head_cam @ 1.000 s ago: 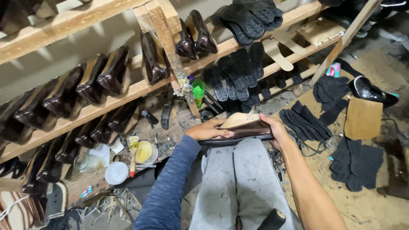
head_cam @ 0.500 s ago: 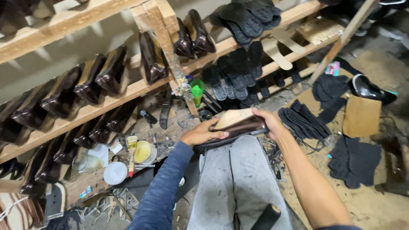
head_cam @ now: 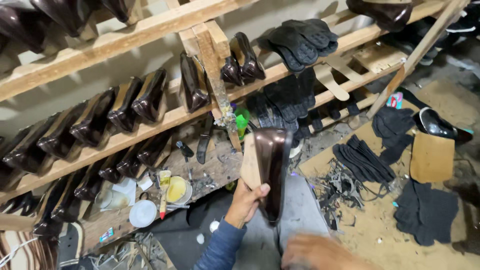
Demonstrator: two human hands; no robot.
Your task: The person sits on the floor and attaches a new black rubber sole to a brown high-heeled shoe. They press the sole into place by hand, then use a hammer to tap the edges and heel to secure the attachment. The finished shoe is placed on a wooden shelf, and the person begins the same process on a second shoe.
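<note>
The left hand [head_cam: 247, 202] has the shoe [head_cam: 270, 170] gripped near its lower end, fingers curled tight round the pale wooden last [head_cam: 250, 162] side, thumb on the edge. The shoe is stood up on end, long axis nearly vertical, top leaning a touch away from the camera. Glossy dark-brown upper faces right, bare wood faces left. It sits right in the middle of the view, above the person's grey lap [head_cam: 300, 220].

The right hand [head_cam: 320, 252] is a blurry shape at the bottom edge, just under the shoe and not on it; can't tell how open it is.

Counts: one shoe in hand. On the middle shelf [head_cam: 165, 120], about six more dark shoes stand toe-down left of the wooden post [head_cam: 212, 75], and two right of it. Another row sits below, too dark to count. Black soles [head_cam: 300, 40] are heaped on the upper right shelf, more hang beneath.

On the low bench [head_cam: 210, 170] to the left: one yellow glue pot [head_cam: 177, 190], one brush [head_cam: 163, 192], one white lid [head_cam: 142, 212], one green bottle [head_cam: 242, 122] by the post. To the right on the floor, stacks of black pieces [head_cam: 365, 160], a cardboard sheet [head_cam: 432, 157] and leather scraps [head_cam: 340, 185]. Nothing sits between the hand and the shoe.
</note>
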